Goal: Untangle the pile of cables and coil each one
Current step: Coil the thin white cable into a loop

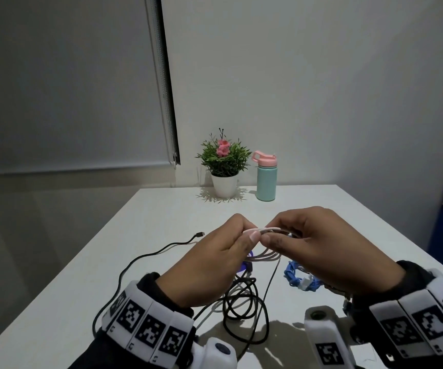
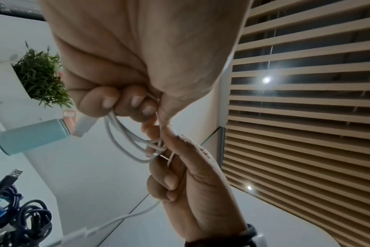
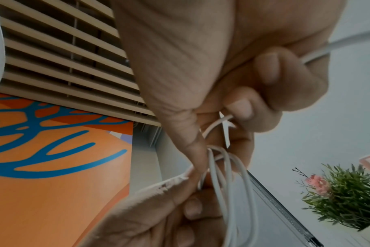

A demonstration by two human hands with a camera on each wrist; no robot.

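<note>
left hand (image 1: 209,259) | right hand (image 1: 329,251) | both pinch white cable (image 2: 125,135) | plug visible left wrist only

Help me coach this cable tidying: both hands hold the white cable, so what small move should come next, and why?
Probably wrap the loose tail once more around the white cable loops. The left hand and right hand both pinch the bundle above the table, several loops already hang there, and one white end still trails free.

Above a white table (image 1: 161,209), the left hand (image 1: 209,262) and the right hand (image 1: 329,249) meet, both pinching a coiled white cable (image 1: 263,258). Below them lie a tangled black cable (image 1: 241,302) and a bundled blue cable (image 1: 295,278). A potted plant (image 1: 224,166) and a mint bottle (image 1: 266,177) stand at the far edge.
</note>
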